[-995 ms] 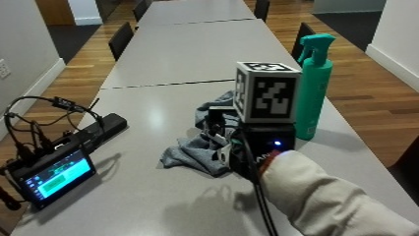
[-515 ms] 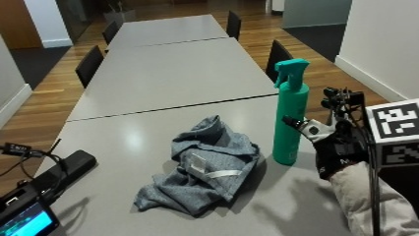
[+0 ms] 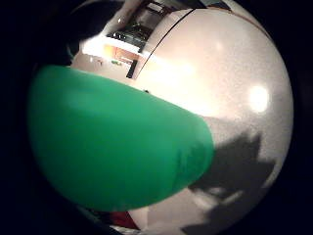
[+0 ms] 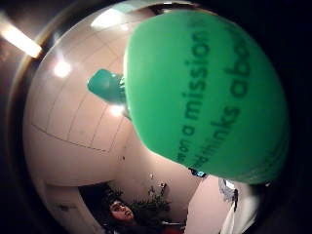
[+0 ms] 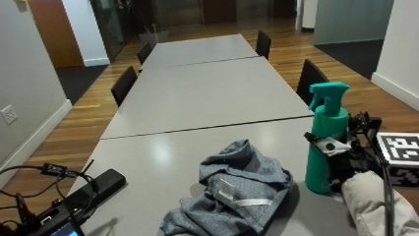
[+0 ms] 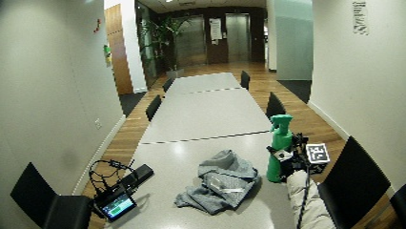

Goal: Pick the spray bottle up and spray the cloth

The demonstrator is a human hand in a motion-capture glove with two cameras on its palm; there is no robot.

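Observation:
A green spray bottle [image 5: 325, 132] stands upright on the grey table [image 5: 196, 98], near its right edge. My gloved right hand [image 5: 350, 164] is against the bottle's right side, and its thumb curls across the front of the body. In both palm views the bottle [image 3: 117, 147] [image 4: 204, 92] fills much of the picture, with its trigger head showing in the thumb side view. A crumpled grey cloth [image 5: 239, 191] lies on the table just left of the bottle, apart from the hand. The wide view shows the same bottle [image 6: 279, 143], hand [image 6: 293, 162] and cloth [image 6: 222, 183].
A black device with a lit screen and cables [image 6: 120, 200] lies at the table's near left corner. Black chairs [image 5: 311, 78] stand along both long sides. The table's right edge runs close behind the hand.
The hand has gone from over the cloth to the bottle's right side and now holds it. The outside camera has also shifted. Bottle and cloth stay in place.

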